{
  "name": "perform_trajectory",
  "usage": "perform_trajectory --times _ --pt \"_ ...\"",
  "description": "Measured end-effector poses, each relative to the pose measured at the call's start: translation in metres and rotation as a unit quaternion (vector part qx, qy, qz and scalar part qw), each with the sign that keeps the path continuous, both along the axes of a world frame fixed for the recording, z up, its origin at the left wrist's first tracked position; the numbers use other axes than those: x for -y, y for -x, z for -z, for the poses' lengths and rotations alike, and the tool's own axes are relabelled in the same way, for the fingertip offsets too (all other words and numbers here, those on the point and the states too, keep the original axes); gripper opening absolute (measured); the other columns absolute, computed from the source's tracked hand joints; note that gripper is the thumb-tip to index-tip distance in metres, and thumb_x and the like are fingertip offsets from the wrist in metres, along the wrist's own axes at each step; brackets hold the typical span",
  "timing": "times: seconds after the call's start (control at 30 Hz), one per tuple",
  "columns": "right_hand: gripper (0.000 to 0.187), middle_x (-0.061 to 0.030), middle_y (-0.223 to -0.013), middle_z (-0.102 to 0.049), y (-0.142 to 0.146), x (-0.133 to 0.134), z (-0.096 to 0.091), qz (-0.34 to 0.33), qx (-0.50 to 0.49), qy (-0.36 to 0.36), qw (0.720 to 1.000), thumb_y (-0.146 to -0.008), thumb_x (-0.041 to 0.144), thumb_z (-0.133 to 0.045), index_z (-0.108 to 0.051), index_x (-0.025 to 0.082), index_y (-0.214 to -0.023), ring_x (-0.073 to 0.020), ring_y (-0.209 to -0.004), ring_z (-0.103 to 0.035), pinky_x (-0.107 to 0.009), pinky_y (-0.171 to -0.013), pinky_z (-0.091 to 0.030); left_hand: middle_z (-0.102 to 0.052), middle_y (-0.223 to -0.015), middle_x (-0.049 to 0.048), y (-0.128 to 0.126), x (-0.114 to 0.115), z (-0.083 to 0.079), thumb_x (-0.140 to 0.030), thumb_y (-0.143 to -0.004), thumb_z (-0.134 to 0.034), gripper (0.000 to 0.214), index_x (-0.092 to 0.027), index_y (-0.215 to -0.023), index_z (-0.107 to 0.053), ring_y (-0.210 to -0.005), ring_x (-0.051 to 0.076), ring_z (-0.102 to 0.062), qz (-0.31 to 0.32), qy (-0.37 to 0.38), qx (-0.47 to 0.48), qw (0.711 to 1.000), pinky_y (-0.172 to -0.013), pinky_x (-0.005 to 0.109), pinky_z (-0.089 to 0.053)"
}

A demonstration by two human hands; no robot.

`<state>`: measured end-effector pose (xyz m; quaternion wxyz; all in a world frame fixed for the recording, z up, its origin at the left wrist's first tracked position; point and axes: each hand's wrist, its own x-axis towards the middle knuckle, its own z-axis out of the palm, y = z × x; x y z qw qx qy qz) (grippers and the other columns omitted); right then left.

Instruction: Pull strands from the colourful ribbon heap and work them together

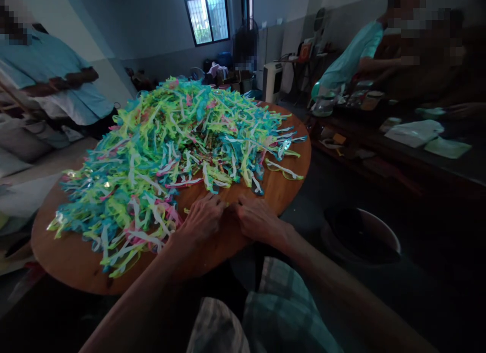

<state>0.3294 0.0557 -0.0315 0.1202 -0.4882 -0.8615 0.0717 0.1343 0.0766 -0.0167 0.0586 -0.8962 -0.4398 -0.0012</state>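
Observation:
A big heap of thin, see-through plastic pieces (152,140) in yellow-green, blue and pink, many with white strips, covers most of a round wooden table (292,186). Some look like toy glasses frames. At the near side of the heap, my left hand (207,213) is closed low over the wood, its fingers curled. Close by on the right, my right hand (252,216) is closed too, fingertips turned towards the left hand. Whatever the fingers pinch is too small and dark to make out. A loose yellow piece (286,170) with a white strip lies near the table's right side.
A dark bucket-like container (360,236) stands on the floor at right. Beyond it, a long bench (410,150) carries jars and plastic bags. One person (56,79) stands at left, another (353,54) leans over the bench. White sacks (23,191) lie at far left.

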Motion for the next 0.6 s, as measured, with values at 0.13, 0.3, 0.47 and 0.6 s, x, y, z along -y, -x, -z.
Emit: perform_trajectory --times 0.13,0.3,0.47,0.6 --pt "0.024 -0.0088 -0.083 -0.068 -0.009 -0.005 0.002 -0.005 -0.193 0.050 0.980 -0.096 0.019 -0.048 -0.070 0.012 -0.089 -0.0175 -0.076 -0.059 -0.029 -0.070 -0.040 -0.062 -0.085 0.0069 0.009 0.007 -0.001 -0.005 -0.090 -0.043 0.025 -0.017 -0.088 -0.065 -0.079 0.020 -0.058 0.012 -0.013 0.051 0.999 -0.068 0.031 -0.041" --pt "0.031 -0.0006 -0.068 -0.060 -0.016 -0.003 0.006 -0.041 -0.398 0.151 0.904 -0.098 0.034 -0.051 -0.072 0.013 -0.088 -0.0111 -0.060 -0.047 -0.024 -0.057 -0.034 -0.065 -0.083 0.0053 0.014 0.014 0.000 -0.009 -0.094 -0.041 0.025 -0.016 -0.090 -0.064 -0.074 0.016 -0.059 0.058 -0.021 0.145 0.988 -0.067 0.028 -0.041" --pt "0.033 0.0019 -0.064 -0.052 -0.012 0.000 0.008 -0.038 -0.471 0.181 0.863 -0.097 0.041 -0.054 -0.073 0.014 -0.088 -0.0091 -0.055 -0.040 -0.022 -0.050 -0.029 -0.065 -0.085 0.0060 0.011 0.017 0.002 -0.010 -0.096 -0.039 0.027 -0.015 -0.091 -0.065 -0.077 0.017 -0.060 0.075 -0.022 0.150 0.986 -0.068 0.029 -0.044" --pt "0.031 0.0028 -0.063 -0.052 -0.014 0.002 0.007 -0.047 -0.462 0.174 0.868 -0.097 0.039 -0.054 -0.074 0.017 -0.094 -0.0097 -0.056 -0.041 -0.021 -0.050 -0.029 -0.064 -0.088 0.0068 0.010 0.019 -0.001 -0.007 -0.094 -0.037 0.030 -0.016 -0.096 -0.065 -0.081 0.018 -0.061 0.056 -0.008 0.139 0.989 -0.070 0.028 -0.046"
